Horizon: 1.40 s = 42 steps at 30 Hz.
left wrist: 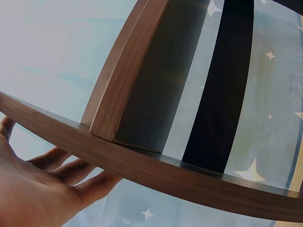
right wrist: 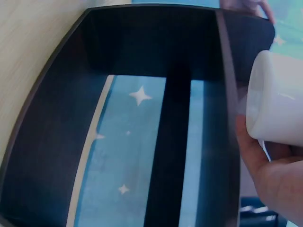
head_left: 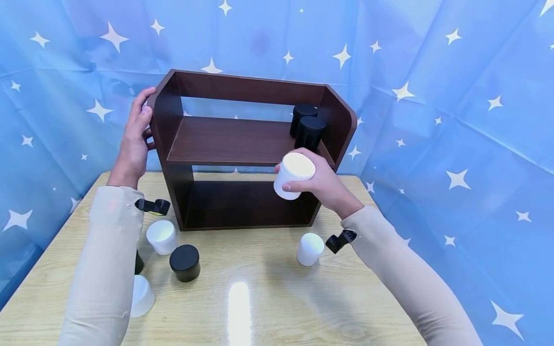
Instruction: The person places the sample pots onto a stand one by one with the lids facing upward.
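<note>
The head camera looks forward and down from in front of the shelf (head_left: 229, 142), far enough back to see it whole. The left wrist camera, tipped sideways, looks through the shelf from close to its left end (left wrist: 142, 169). The right wrist camera, also sideways, looks in from the front. Both wrist views share that end.

No readable text, labels, brands or numbers in any view. White jars (head_left: 162, 236), black jars (head_left: 185, 263), brown shelf (head_left: 229, 139): no legible lettering. Blue curtain (head_left: 259, 43): printed pale stars only.
</note>
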Tool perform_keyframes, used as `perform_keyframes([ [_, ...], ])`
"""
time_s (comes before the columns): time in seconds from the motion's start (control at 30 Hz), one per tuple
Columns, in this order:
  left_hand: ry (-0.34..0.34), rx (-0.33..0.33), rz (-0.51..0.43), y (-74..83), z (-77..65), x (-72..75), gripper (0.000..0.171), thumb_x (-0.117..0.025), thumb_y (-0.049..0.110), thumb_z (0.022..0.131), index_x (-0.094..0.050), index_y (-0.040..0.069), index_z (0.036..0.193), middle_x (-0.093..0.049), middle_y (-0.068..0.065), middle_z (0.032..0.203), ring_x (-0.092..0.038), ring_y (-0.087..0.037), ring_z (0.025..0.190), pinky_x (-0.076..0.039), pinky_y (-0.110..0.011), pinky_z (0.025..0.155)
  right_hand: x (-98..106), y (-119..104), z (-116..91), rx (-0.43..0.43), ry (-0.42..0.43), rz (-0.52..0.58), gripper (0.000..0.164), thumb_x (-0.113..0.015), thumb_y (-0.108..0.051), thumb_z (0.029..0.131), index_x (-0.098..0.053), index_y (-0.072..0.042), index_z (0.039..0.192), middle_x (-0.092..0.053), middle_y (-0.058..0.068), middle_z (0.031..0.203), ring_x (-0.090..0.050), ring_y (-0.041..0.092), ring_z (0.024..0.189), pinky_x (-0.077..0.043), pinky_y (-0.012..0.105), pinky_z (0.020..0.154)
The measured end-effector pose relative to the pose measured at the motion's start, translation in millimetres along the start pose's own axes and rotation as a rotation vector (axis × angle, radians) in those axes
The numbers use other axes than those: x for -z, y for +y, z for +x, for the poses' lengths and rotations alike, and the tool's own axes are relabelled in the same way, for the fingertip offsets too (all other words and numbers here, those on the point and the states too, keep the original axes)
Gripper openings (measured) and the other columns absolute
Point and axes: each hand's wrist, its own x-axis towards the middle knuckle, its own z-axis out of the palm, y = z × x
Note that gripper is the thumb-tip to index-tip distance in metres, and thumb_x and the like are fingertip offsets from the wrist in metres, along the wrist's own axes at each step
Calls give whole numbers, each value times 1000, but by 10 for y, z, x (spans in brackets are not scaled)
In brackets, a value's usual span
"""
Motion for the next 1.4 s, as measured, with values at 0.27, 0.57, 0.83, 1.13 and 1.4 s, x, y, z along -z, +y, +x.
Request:
perform_keyframes([
  [0.27, 13, 5, 13, 5, -12, 8, 42, -37, 50, 103, -41, 50, 146, -45, 1, 138, -49, -27, 114, -34, -46, 86, -136, -152, 383, 27, 131, -15, 56, -82, -12, 80, -54, -14, 128, -64, 14, 127, -58, 24, 114, -52, 45, 97],
  [0.57, 8, -2, 3, -8, -14, -5, 43, -38, 49, 103, -41, 48, 146, -45, 0, 138, -49, -28, 113, -36, -46, 85, -204, -168, 719, -81, 299, -105, 67, -86, -26, 77, -49, -14, 133, -56, 7, 130, -53, 24, 115, -52, 45, 95],
  [0.83, -7, 3, 26, 0, 6, -35, 43, -35, 49, 104, -40, 48, 147, -44, 1, 140, -49, -30, 114, -35, -46, 87, -302, -118, 954, -195, 454, -97, 76, -87, -29, 76, -46, -12, 137, -53, 7, 135, -52, 23, 120, -50, 43, 100],
  [1.13, 7, 4, 35, -18, -2, -19, 43, -35, 50, 104, -39, 50, 147, -44, 2, 140, -48, -28, 114, -34, -46, 87, -355, -109, 1300, -300, 591, -151, 85, -87, -32, 77, -39, -11, 144, -51, 8, 138, -50, 24, 123, -49, 38, 102],
  [1.4, 15, 13, 39, 6, -9, -15, 43, -36, 50, 104, -38, 50, 147, -42, 2, 144, -46, -27, 117, -34, -45, 88, -401, -77, 1426, -311, 615, -167, 90, -85, -38, 80, -33, -10, 149, -49, 10, 140, -48, 23, 128, -47, 38, 106],
])
